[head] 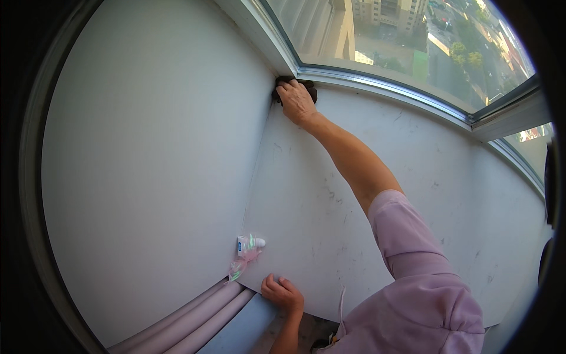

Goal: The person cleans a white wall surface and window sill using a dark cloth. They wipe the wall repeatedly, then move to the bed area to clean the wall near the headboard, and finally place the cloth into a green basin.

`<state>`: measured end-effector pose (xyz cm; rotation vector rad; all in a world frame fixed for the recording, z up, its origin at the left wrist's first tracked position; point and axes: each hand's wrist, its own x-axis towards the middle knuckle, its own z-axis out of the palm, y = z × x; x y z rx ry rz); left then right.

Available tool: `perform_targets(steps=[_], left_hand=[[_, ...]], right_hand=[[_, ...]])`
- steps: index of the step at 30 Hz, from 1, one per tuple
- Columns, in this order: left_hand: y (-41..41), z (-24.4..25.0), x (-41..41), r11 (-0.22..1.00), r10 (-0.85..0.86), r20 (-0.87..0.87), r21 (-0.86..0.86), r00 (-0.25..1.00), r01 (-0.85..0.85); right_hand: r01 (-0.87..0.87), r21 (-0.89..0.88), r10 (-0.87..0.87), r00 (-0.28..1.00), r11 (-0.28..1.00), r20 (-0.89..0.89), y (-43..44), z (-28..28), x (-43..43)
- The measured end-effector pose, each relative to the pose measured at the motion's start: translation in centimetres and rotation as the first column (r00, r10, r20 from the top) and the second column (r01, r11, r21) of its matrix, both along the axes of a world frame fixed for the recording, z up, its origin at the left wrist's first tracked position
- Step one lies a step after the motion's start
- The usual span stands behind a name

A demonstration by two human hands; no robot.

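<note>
My right hand (295,101) reaches to the far corner of the white windowsill (305,177), where the side wall meets the window frame. It presses on a dark brown cloth (311,90), which shows on both sides of the fingers. Down at the near edge of the sill rests my left hand (283,293), its fingers slightly curled over the surface and apparently holding nothing. Dark smudges mark the sill beneath and beside my right arm.
A small white bottle (245,244) and a knotted clear-and-pink plastic bag (241,266) lie by the wall. A pinkish curtain (208,314) hangs below them. The window frame (384,84) borders the sill's far side. Dark objects (550,186) stand at the right rim.
</note>
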<state>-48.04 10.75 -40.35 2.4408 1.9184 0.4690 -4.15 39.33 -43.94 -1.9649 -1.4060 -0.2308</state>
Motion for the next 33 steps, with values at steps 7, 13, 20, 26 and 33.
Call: perform_targets(steps=[7, 13, 20, 26, 33], left_hand=[[0.3, 0.4, 0.4, 1.000, -0.018, 0.014, 0.022, 1.000, 0.018], [0.2, -0.2, 0.2, 0.998, -0.015, 0.025, 0.056, 1.000, 0.014], [0.0, -0.6, -0.2, 0.997, 0.004, 0.024, 0.080, 1.000, -0.006], [0.4, -0.2, 0.3, 0.999, -0.018, 0.044, 0.045, 0.999, 0.016], [0.3, -0.5, -0.2, 0.999, -0.013, 0.035, 0.035, 0.999, 0.012]], right_hand=[[-0.349, -0.019, 0.341, 0.923, 0.937, -0.181, -3.4, 0.5, -1.0], [-0.661, 0.045, 0.653, 0.725, 0.749, -0.220, -11.5, 1.1, -6.5], [-0.541, 0.079, 0.377, 0.466, 0.837, -0.800, -19.4, 7.7, -1.1], [-0.044, 0.053, 0.049, 0.994, 0.998, -0.093, -17.1, 2.3, 3.2], [0.082, -0.049, -0.076, 0.991, 0.995, 0.112, -10.2, 0.0, 2.9]])
